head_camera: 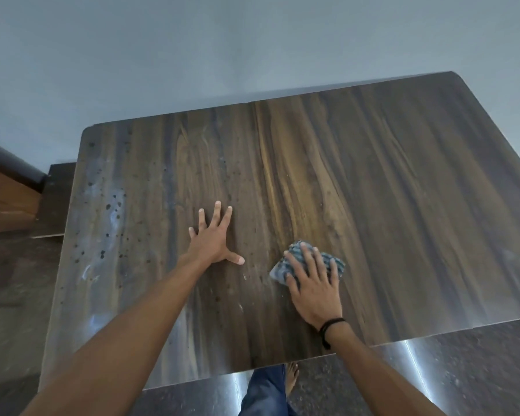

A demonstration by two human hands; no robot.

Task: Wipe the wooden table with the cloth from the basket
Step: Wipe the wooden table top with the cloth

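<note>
On the near right part of the wooden bench (373,175), a folded cloth (333,261) with blue-grey stripes lies flat under the right hand (314,291). That hand presses down on it with the palm and spread fingers (305,256); the grip is released, the fingers lying straight over the fabric rather than curled around it, so the cloth is pinned to the wood and not clasped. The cloth's far and left edges show beyond the fingertips. A dark cord bracelet (332,324) circles the right wrist. Just to the left, apart from the cloth, the left hand (213,238) rests flat on the bare wood, fingers fanned out and thumb pointing toward the cloth; its grip is likewise released and it grasps nothing. Dark spots and pale smears (111,211) mark the left part of the bench, while the right part shows clean grain. A seam runs through the top from the far edge. Beyond the far edge stands a pale wall (252,40). Below the near edge, a blue trouser leg (264,391) and a bare foot (291,376) show on the dark floor (478,370).
</note>
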